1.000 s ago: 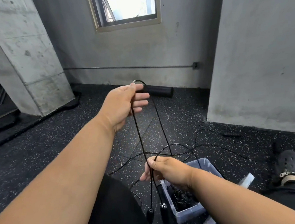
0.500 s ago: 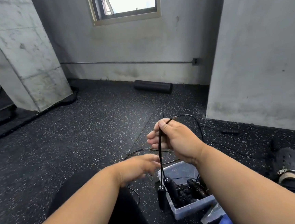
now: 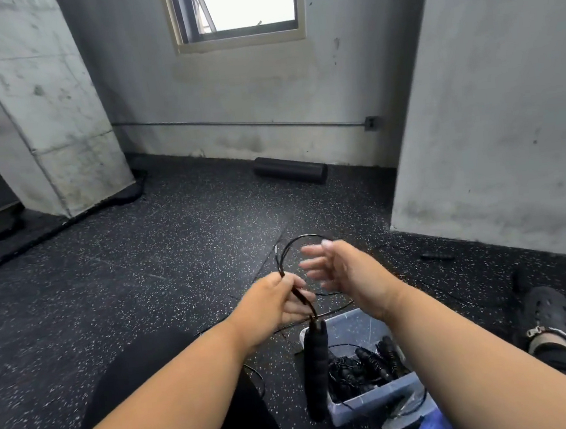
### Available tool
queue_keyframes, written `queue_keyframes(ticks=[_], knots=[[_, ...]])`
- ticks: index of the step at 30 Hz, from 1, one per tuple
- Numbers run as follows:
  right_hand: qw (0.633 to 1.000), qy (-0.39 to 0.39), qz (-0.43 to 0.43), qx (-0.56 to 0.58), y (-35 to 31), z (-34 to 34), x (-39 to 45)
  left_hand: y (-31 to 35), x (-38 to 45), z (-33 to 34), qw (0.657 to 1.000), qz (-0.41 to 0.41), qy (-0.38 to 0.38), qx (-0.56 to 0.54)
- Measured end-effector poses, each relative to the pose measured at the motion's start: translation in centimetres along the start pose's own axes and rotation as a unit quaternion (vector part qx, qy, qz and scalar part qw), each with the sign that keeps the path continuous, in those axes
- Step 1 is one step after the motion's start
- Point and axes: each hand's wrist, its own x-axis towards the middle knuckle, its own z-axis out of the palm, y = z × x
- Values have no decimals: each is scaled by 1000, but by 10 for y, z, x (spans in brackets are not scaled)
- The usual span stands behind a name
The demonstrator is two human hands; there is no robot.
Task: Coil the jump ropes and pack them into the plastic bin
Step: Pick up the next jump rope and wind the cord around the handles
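Jump rope gathered over the plastic bin

The left hand [image 3: 275,304] pinches the black jump rope [image 3: 284,262], its handles [image 3: 317,365] dangling beside the plastic bin [image 3: 376,401] of coiled ropes; the right hand [image 3: 341,270] hovers released, fingers spread.

- The jump rope [image 3: 287,258] cord is thin, smooth, glossy black; its handles [image 3: 316,365] look matt, ribbed foam.
- The plastic bin [image 3: 370,408] is translucent, smooth.
- The floor [image 3: 126,279] is matt speckled rubber.
- The walls [image 3: 490,93] are rough, stained concrete.
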Motion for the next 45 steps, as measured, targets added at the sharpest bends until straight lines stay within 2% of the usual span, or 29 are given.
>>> queue_keyframes(ticks=[3, 6, 14, 22, 30, 37, 45], knots=[[995, -85, 41, -19, 35, 0, -8, 10, -5, -5, 994, 20, 18, -106], [991, -114, 73, -7, 56, 17, -17, 7, -4, -7, 988, 22, 23, -149], [986, -111, 124, 29, 70, 35, -12, 2, 1, -16, 989, 44, 68, -126], [964, -154, 151, 158, 80, 40, -7, 3, 4, -34, 977, 66, 113, -169], [963, -149, 163, 154, 89, 35, -6, -2, 10, -34, 981, 59, 146, -109], [962, -155, 187, 126, 86, 33, -6, 2, 8, -32, 982, 50, 152, -105], [936, -207, 261, 118, 92, 30, -8, -6, 12, -37, 981, 35, 169, -86]])
